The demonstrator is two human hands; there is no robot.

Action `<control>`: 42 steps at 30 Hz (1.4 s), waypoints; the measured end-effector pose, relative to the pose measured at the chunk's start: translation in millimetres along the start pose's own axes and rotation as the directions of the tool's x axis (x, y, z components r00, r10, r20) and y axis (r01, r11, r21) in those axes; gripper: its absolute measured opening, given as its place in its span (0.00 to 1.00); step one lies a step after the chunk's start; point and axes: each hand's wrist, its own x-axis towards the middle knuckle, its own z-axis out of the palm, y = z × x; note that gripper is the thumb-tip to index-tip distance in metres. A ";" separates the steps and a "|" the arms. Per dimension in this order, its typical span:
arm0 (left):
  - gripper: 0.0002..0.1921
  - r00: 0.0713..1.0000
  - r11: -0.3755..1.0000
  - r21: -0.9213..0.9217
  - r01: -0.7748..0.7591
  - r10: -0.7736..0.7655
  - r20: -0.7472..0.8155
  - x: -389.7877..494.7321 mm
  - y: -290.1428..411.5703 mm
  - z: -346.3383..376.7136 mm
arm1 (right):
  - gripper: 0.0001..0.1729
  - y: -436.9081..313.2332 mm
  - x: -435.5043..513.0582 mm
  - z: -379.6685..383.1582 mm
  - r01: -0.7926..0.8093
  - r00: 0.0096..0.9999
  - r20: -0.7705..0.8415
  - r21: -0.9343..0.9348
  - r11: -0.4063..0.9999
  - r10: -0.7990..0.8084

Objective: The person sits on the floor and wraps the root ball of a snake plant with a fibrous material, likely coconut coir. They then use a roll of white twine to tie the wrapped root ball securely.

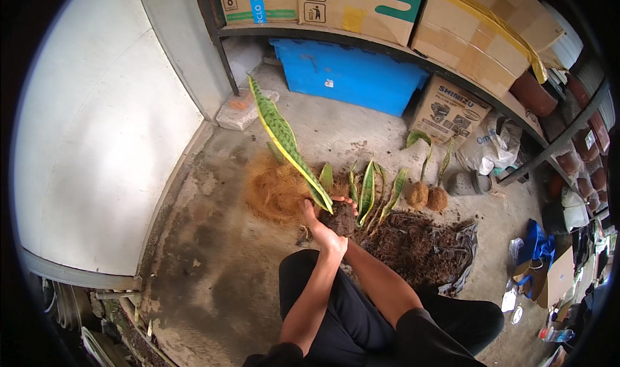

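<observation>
My left hand is cupped around a dark root ball of soil, its thumb along the left side. From the ball, a long snake plant leaf, mottled green with yellow edges, slants up and left. Fingertips curl round the ball's far side. My right forearm reaches in to the left wrist; the right hand is mostly hidden there, its grip unclear. Left of the ball sits a heap of loose brown coconut fibre. Several snake plant cuttings stand just right of it.
Dark, rooty soil lies on a plastic sheet to the right. Two fibre-wrapped balls with leaves stand beyond it, near a grey pot. A blue crate sits under a shelf of cardboard boxes. A white panel borders the left.
</observation>
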 end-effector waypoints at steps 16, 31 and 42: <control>0.35 0.998 0.998 0.002 0.067 -0.067 -0.008 -4.9 -11.0 11.6 | 0.10 -6.5 -44.5 -187.4 -0.015 0.922 -0.283 0.653 0.757 0.263; 0.39 0.986 0.985 0.077 0.153 -0.158 0.057 -14.8 -22.5 14.0 | 0.19 -7.1 -53.4 -232.1 0.090 0.891 -0.454 0.212 0.973 0.017; 0.40 0.939 0.940 -0.032 0.339 -0.335 0.078 -13.4 -8.0 14.9 | 0.25 48.1 -48.9 -93.2 -0.095 0.992 0.080 0.017 0.995 0.094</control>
